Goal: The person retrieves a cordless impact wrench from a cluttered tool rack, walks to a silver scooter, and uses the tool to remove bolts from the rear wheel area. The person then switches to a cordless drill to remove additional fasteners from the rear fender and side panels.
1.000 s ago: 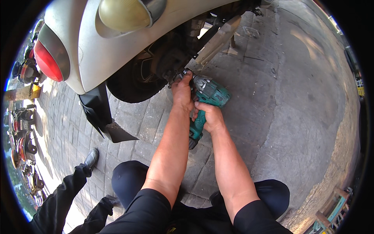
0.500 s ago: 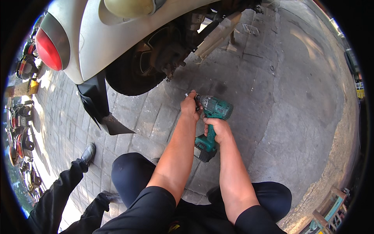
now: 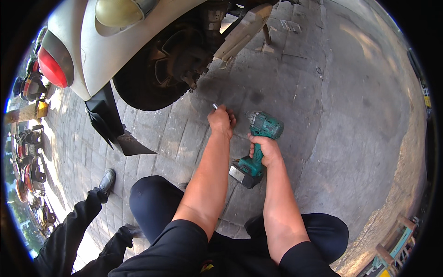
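Note:
My right hand [image 3: 266, 150] is wrapped round the grip of a green cordless impact wrench [image 3: 266, 125], whose dark battery hangs low towards me. The wrench's nose points left, towards my other hand. My left hand [image 3: 220, 121] is closed on a slim, shiny metal socket [image 3: 215, 106]; only its tip sticks out past the fingers, the rest is hidden. A small gap separates this hand from the wrench. Ahead and to the left stands a white scooter [image 3: 110, 51], with its dark wheel [image 3: 159, 74] and hub beyond my left hand.
A black mudguard flap [image 3: 108, 120] hangs from the scooter at the left. Grey paving [image 3: 350, 138] spreads to the right. Another person's dark-trousered leg and shoe [image 3: 107, 181] are at lower left. Several parked motorbikes [image 3: 30, 143] line the far left; a teal-and-wood frame [image 3: 397, 244] stands at lower right.
My left hand has come away from the wrench's nose with the socket. The wrench has shifted slightly right in my right hand. The scooter sits further left in the picture.

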Demonstrator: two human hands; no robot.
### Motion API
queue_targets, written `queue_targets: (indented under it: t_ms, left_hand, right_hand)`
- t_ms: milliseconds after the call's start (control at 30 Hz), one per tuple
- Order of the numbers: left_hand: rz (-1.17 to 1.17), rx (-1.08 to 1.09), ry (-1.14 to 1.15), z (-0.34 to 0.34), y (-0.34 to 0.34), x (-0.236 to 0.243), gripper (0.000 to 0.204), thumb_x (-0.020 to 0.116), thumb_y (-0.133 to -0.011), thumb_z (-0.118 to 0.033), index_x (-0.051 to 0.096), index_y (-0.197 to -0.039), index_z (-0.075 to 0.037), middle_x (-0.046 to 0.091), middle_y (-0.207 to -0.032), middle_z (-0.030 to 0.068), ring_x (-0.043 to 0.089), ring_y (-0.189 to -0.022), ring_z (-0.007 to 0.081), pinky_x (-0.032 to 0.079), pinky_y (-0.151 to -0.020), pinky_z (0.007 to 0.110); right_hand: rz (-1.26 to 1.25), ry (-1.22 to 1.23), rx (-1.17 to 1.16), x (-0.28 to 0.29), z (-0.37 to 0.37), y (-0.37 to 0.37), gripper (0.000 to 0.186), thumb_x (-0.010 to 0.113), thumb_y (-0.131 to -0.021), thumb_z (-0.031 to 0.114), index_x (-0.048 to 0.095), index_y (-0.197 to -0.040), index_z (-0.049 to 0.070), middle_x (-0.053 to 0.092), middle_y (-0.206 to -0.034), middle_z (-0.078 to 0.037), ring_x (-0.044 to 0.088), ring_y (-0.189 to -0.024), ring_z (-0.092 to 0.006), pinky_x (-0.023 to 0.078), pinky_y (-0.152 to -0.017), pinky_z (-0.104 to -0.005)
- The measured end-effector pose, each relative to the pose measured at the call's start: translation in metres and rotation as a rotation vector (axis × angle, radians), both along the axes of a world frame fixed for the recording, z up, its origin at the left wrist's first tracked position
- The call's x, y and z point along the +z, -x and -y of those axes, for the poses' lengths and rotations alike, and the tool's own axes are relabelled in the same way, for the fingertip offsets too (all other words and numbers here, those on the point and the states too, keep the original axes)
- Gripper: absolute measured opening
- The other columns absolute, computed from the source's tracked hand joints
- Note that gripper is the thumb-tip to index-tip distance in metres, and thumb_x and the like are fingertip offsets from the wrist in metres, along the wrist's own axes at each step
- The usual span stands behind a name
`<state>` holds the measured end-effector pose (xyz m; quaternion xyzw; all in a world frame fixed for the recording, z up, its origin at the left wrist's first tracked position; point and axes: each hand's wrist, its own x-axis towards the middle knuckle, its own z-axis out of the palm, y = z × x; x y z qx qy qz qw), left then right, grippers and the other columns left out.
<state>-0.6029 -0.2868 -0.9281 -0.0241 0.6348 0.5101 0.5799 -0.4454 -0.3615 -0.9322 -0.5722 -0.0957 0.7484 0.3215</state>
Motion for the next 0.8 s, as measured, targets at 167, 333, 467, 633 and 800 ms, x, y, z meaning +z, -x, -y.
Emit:
queue_targets:
  t_ms: [167, 333, 467, 633, 800]
  left_hand:
    - [0.075, 0.003, -0.286, -0.052, 0.01, 0.047, 0.012, 0.052, -0.094, -0.012, 0.054, -0.1, -0.002, 0.059, -0.089, 0.0129, 0.06, -0.075, 0.0243, 0.055, -0.064, 0.041]
    - [-0.002, 0.014, -0.336, -0.072, 0.006, 0.069, 0.01, 0.051, -0.093, -0.006, 0.055, -0.098, 0.001, 0.06, -0.089, 0.0126, 0.061, -0.072, 0.0231, 0.061, -0.062, 0.036]
    - [0.127, 0.005, -0.311, -0.081, 0.012, 0.073, 0.012, 0.051, -0.093, -0.005, 0.055, -0.101, 0.003, 0.06, -0.091, 0.014, 0.063, -0.075, 0.0248, 0.062, -0.063, 0.036]
    - [0.191, 0.034, -0.344, -0.087, 0.012, 0.068, 0.015, 0.044, -0.098, -0.005, 0.051, -0.108, 0.004, 0.057, -0.098, 0.0167, 0.061, -0.085, 0.0281, 0.062, -0.073, 0.044]
    - [0.189, 0.082, -0.331, -0.087, 0.006, 0.067, 0.014, 0.042, -0.099, -0.005, 0.051, -0.106, 0.004, 0.057, -0.098, 0.0167, 0.061, -0.087, 0.0277, 0.062, -0.072, 0.044]
  right_hand:
    - [-0.108, -0.147, -0.007, 0.013, -0.011, 0.005, 0.023, 0.069, -0.078, 0.012, 0.065, -0.099, 0.004, 0.058, -0.066, -0.006, 0.057, -0.054, -0.0186, 0.047, -0.051, -0.0339]
    - [-0.154, -0.18, -0.037, 0.023, -0.016, 0.011, 0.024, 0.069, -0.078, 0.011, 0.065, -0.1, 0.004, 0.059, -0.067, -0.006, 0.057, -0.053, -0.0183, 0.047, -0.053, -0.0341]
    - [-0.167, -0.192, -0.025, 0.024, -0.016, 0.013, 0.024, 0.069, -0.078, 0.011, 0.065, -0.1, 0.003, 0.059, -0.068, -0.005, 0.057, -0.053, -0.0176, 0.047, -0.052, -0.0336]
    - [-0.154, -0.169, -0.02, 0.022, -0.015, 0.016, 0.024, 0.07, -0.078, 0.011, 0.065, -0.101, 0.002, 0.059, -0.067, -0.005, 0.057, -0.053, -0.017, 0.047, -0.051, -0.033]
    - [-0.164, -0.212, -0.034, 0.027, -0.016, 0.019, 0.024, 0.07, -0.076, 0.01, 0.065, -0.098, 0.001, 0.059, -0.067, -0.005, 0.056, -0.052, -0.0163, 0.045, -0.048, -0.0316]
